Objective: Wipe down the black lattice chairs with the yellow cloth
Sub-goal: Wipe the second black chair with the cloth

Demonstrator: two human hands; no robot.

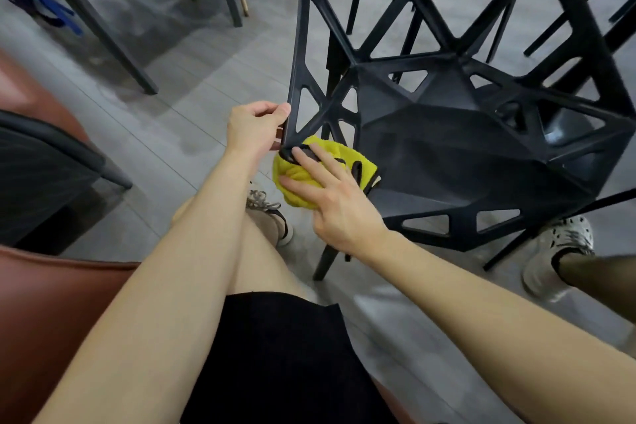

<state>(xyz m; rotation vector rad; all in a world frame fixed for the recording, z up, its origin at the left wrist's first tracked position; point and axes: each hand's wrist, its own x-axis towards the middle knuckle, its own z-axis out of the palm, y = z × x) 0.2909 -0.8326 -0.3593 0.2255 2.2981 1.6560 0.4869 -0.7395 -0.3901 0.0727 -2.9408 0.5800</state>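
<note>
We are sitting on a brown seat (pixel 51 303) and facing the black lattice chair (pixel 447 134), which is standing on the grey floor (pixel 192 89) just in front of our knees. Our left grip (pixel 256 129) is clasping the lattice edge that is rising from the chair's near left corner, with the thumb on top and the fingers curled round the strut. Our right grip (pixel 330 196) is lying open, its fingers spread and nearly straight. It is pressing the yellow cloth (pixel 287 165) against that same near left corner of the seat. The cloth is bunching round the corner, just below the left grip, and part of the black rim is showing under our index finger. Our own shoe (pixel 272 213) is resting on the floor beneath the cloth. A white shoe (pixel 564 244) is standing beside the chair's right legs, and a dark table (pixel 110 41) is standing well apart toward the far left of the floor.
</note>
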